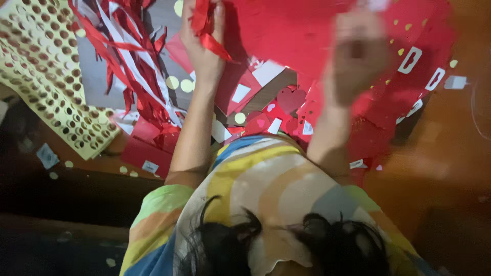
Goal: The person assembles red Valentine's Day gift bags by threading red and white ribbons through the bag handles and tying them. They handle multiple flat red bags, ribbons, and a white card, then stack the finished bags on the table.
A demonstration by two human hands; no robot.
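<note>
We see the left hand (202,43) with its fingers pinching a red paper strip (212,43) above the bench (450,143), beside a heap of red ribbons (138,66). Our right hand (358,51) is blurred on the big red sheet (291,30); we cannot tell how its fingers stand.

The right hand (358,51) is smeared by motion blur, so its grip cannot be read. The left hand (202,36) has fingertips cut off by the top edge above the red ribbon scrap (212,43). Beside it, the red paper sheet (291,25) also runs off the top.
</note>
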